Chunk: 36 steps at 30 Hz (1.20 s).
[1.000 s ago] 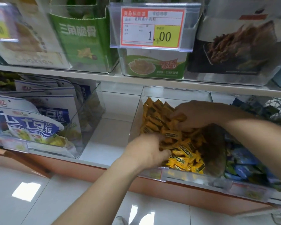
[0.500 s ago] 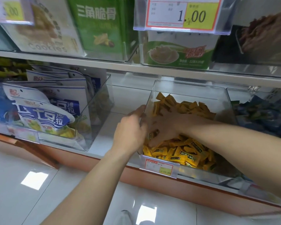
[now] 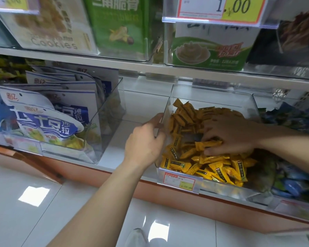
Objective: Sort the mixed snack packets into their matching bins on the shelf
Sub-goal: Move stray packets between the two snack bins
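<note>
A clear plastic bin (image 3: 212,96) on the lower shelf holds several small yellow snack packets (image 3: 219,168). My left hand (image 3: 144,141) grips the bin's left wall, fingers curled over its edge. Inside the bin, my right hand (image 3: 230,134) lies spread on the packets, fingertips pinching one yellow packet (image 3: 206,144) near the middle. A bare patch of the bin's floor shows just left of that hand.
To the right stands a bin of blue and green packets (image 3: 291,182). At the left, a clear bin (image 3: 107,132) holds white-and-blue bags. A bare shelf gap (image 3: 134,111) lies between them. Boxes and a price tag (image 3: 219,8) fill the upper shelf. White floor tiles lie below.
My left hand left the packets and moved to the bin's left wall. My right hand slid from the back of the bin toward the middle. The view came closer.
</note>
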Each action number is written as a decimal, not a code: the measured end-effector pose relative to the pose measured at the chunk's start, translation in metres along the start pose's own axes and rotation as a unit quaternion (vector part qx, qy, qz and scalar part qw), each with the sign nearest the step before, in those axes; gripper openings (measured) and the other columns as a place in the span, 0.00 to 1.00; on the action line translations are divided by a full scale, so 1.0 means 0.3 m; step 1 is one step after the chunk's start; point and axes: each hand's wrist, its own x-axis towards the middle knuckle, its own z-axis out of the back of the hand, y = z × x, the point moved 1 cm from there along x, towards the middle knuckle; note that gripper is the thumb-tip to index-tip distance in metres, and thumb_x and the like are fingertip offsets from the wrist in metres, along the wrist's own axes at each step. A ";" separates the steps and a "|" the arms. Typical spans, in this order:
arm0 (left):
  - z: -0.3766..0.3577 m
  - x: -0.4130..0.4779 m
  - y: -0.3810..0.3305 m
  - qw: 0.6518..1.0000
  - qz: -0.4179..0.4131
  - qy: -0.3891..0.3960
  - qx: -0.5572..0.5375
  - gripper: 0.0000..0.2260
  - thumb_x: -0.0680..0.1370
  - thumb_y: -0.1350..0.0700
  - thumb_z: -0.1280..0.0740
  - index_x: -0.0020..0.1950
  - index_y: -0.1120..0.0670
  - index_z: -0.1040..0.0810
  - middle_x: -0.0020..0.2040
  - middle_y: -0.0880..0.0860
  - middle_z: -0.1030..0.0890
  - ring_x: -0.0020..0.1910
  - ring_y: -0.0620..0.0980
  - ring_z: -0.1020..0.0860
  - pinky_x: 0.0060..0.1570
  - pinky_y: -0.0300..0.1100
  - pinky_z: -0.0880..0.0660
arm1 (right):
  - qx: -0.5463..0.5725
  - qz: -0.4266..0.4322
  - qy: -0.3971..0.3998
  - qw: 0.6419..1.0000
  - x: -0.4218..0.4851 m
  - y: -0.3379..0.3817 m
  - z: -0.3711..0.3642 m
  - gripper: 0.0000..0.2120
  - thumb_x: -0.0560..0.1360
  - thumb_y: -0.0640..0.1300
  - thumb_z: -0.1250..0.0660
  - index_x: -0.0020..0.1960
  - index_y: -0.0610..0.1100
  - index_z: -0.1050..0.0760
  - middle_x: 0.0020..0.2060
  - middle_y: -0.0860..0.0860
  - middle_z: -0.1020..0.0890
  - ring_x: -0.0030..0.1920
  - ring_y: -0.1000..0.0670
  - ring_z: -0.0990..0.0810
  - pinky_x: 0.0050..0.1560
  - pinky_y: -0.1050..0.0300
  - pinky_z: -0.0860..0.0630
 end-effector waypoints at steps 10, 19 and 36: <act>-0.004 0.007 -0.036 0.998 -0.014 -0.050 0.019 0.21 0.76 0.52 0.33 0.69 0.45 0.27 0.62 0.47 0.20 0.54 0.51 0.20 0.50 0.49 0.21 | 0.173 0.012 -0.024 0.985 -0.039 -0.018 0.108 0.12 0.75 0.66 0.38 0.48 0.64 0.19 0.59 0.63 0.22 0.59 0.61 0.25 0.62 0.56 0.30; -0.165 0.069 -0.221 1.000 -0.011 0.023 0.004 0.09 0.77 0.63 0.41 0.48 0.52 0.24 0.42 0.50 0.23 0.46 0.55 0.22 0.37 0.42 0.30 | 0.039 -0.097 0.066 0.992 0.020 -0.020 -0.001 0.35 0.73 0.76 0.50 0.76 0.61 0.37 0.78 0.56 0.40 0.77 0.47 0.40 0.75 0.43 0.41; -0.372 0.256 -0.145 0.934 0.131 0.304 -0.135 0.12 0.76 0.46 0.31 0.56 0.50 0.20 0.55 0.54 0.17 0.58 0.57 0.21 0.65 0.56 0.27 | 0.149 -0.146 0.003 0.978 -0.061 0.063 -0.138 0.29 0.81 0.65 0.50 0.79 0.57 0.44 0.81 0.52 0.55 0.80 0.43 0.48 0.77 0.46 0.43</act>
